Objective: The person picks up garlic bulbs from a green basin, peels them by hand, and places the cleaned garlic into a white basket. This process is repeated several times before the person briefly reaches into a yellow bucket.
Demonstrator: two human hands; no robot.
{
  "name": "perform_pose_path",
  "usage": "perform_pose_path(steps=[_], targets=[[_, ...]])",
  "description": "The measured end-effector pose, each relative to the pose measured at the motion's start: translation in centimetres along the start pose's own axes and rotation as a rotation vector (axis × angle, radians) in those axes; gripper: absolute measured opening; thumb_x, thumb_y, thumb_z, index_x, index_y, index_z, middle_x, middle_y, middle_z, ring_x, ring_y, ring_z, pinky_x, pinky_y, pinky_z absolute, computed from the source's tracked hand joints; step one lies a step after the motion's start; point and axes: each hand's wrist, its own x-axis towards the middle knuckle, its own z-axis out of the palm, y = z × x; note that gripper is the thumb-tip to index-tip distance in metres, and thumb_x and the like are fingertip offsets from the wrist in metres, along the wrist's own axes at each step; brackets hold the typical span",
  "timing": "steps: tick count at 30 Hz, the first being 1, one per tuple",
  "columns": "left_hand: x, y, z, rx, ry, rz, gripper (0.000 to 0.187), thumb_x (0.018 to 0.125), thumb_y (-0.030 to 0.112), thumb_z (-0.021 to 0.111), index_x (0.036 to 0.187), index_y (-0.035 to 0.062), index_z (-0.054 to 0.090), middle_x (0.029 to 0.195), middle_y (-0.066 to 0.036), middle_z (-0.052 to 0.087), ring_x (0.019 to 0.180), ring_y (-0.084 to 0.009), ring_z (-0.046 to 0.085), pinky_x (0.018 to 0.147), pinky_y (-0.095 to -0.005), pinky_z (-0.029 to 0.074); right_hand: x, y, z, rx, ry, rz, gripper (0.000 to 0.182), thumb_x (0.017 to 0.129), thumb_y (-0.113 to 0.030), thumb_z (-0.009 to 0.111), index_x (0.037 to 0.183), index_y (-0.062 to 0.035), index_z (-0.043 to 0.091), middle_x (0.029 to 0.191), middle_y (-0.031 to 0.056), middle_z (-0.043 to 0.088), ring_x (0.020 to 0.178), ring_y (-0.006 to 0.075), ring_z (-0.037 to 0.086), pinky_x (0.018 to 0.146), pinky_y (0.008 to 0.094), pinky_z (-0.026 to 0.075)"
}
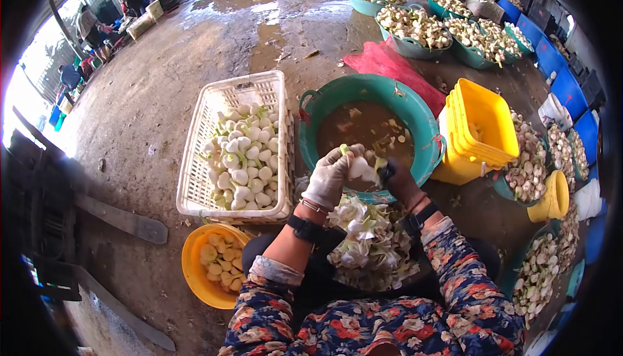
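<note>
My left hand [328,179], in a pale glove, is closed around a white garlic bulb [361,170] with a short green stem, above the near rim of a green tub [310,119]. Close by on the right is my right hand [399,182], in a dark glove, its fingers curled. A small yellow-green piece shows at its fingertips, too blurred to name. Brown water [344,129] with floating scraps is inside the tub. Below my hands lies a heap of garlic peelings [370,245].
Left of the tub stands a white crate [195,155] of peeled garlic bulbs, with an orange bowl [195,291] of bulbs nearer me. Stacked yellow buckets [461,142] and a red mesh bag [402,70] lie right. Basins of garlic [415,28] stand behind; people sit far left.
</note>
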Motion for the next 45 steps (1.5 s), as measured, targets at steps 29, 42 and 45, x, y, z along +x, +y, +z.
perform_pose_path(steps=[29,42,45], targets=[[3.3,5.6,-1.5,0.528,0.537,0.138,0.026,0.096,0.018,0.051,0.112,-0.0001,0.059,0.095,-0.003,0.061,0.083,-0.0101,0.057,0.073,-0.0238,0.048,17.2,12.7,11.1,-1.029,-0.523,-0.175,0.030,0.087,-0.029,0.052,0.115,-0.0190,0.061,0.122,0.0114,0.057,0.111,0.0340,0.054,0.089,0.0458,0.044],[2.2,7.0,-2.5,0.570,0.485,0.177,0.022,0.095,0.016,0.052,0.107,-0.0009,0.061,0.096,-0.004,0.062,0.085,-0.0109,0.057,0.076,-0.0246,0.048,14.0,11.0,7.2,-0.210,-0.337,0.342,0.028,0.084,-0.025,0.062,0.099,-0.0021,0.067,0.082,0.0097,0.067,0.072,0.0184,0.063,0.067,0.0323,0.049],[-1.0,10.0,-4.5,0.775,0.622,0.300,0.020,0.096,0.015,0.051,0.105,0.0019,0.063,0.096,-0.002,0.063,0.082,-0.0089,0.056,0.074,-0.0236,0.047,11.3,15.7,5.8,0.242,-0.141,0.287,0.025,0.081,-0.024,0.069,0.092,-0.0019,0.067,0.073,0.0054,0.064,0.062,0.0122,0.059,0.057,0.0307,0.047]])
